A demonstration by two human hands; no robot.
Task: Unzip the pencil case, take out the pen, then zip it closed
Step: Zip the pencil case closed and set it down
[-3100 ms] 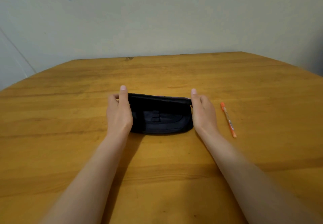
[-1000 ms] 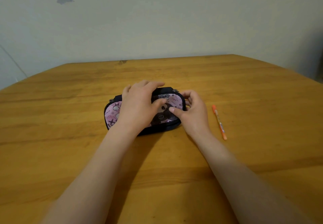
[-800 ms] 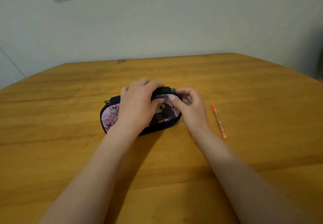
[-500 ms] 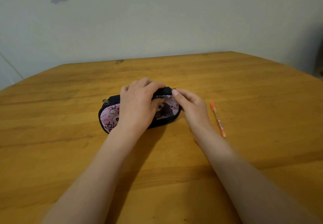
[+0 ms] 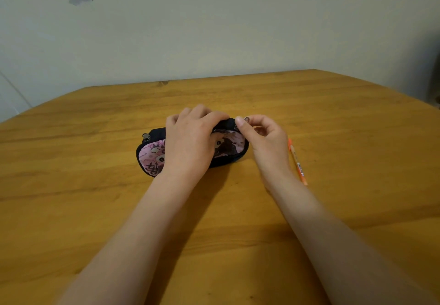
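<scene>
A black pencil case (image 5: 152,154) with a pink cartoon print lies in the middle of the wooden table (image 5: 71,197). My left hand (image 5: 190,140) presses down on its middle and grips its top edge. My right hand (image 5: 264,138) pinches a metal zipper pull (image 5: 246,119) at the case's right top corner. A second metal pull (image 5: 145,136) sits at the left end. An orange pen (image 5: 297,161) lies on the table just right of my right hand, partly hidden by my wrist.
A pale wall (image 5: 214,31) stands behind the table's far edge. Bare wood surrounds the case on all sides.
The case was flipped from its black side to the printed side. My left hand settled on top of it and my right hand's fingers rose to pinch the zipper pull.
</scene>
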